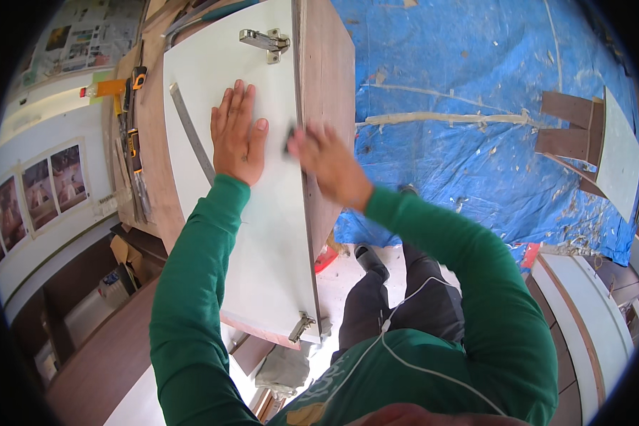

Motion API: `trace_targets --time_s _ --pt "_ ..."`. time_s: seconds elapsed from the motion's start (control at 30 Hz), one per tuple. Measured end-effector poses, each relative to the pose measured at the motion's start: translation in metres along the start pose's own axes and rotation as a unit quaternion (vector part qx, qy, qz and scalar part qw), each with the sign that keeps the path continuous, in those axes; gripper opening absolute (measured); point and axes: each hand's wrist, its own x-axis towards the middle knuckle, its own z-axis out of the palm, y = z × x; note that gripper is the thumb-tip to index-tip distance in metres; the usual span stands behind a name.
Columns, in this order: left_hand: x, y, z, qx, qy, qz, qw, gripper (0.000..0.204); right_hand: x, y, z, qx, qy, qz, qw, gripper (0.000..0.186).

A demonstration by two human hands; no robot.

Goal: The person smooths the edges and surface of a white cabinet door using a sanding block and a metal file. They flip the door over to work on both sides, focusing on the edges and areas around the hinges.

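Observation:
A white cabinet door [263, 234] lies flat on a wooden workbench, with a metal hinge [266, 41] at its far end and another hinge [302, 326] at its near corner. My left hand [238, 138] rests on the door's white face, palm down, fingers stretched out. At the door's right edge my right hand [331, 162], smeared by motion, is closed on a small dark piece [290, 142]. What kind of piece it is, I cannot make out. A narrow grey strip [190, 128] lies on the door beside my left hand.
Tape measures [139, 77] and other hand tools lie on the wooden bench [155, 135] to the left. A blue tarp [447, 64] littered with scraps covers the floor at right. Brown and white board pieces [571, 128] stand there. A white panel [582, 326] is at lower right.

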Motion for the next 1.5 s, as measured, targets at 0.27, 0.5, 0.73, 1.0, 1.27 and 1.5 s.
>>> trace_targets --time_s 0.27,0.5,0.73,1.0,1.27,1.5 --pt "0.006 -0.003 -0.001 0.056 -0.015 0.0 0.998 0.073 -0.14 -0.033 -0.083 0.094 -0.068 0.127 0.985 0.075" --pt "0.016 0.015 0.03 0.111 0.053 -0.083 0.989 0.09 -0.258 0.024 -0.218 -0.072 -0.155 0.322 0.931 0.076" --pt "-0.08 0.115 0.021 0.141 -0.048 -0.024 0.989 0.086 -0.307 0.023 -0.268 -0.145 -0.195 0.373 0.896 0.072" --pt "-0.247 0.176 0.005 0.084 -0.075 -0.105 0.988 0.09 -0.297 0.008 -0.257 -0.132 -0.24 0.4 0.875 0.062" --pt "-0.346 0.237 -0.021 -0.081 -0.07 -0.143 0.984 0.057 -0.272 -0.013 -0.28 -0.156 -0.263 0.398 0.865 0.057" --pt "-0.476 0.259 -0.054 -0.464 0.031 -0.271 0.842 0.041 -0.272 -0.064 -0.301 -0.204 -0.249 0.51 0.798 0.036"
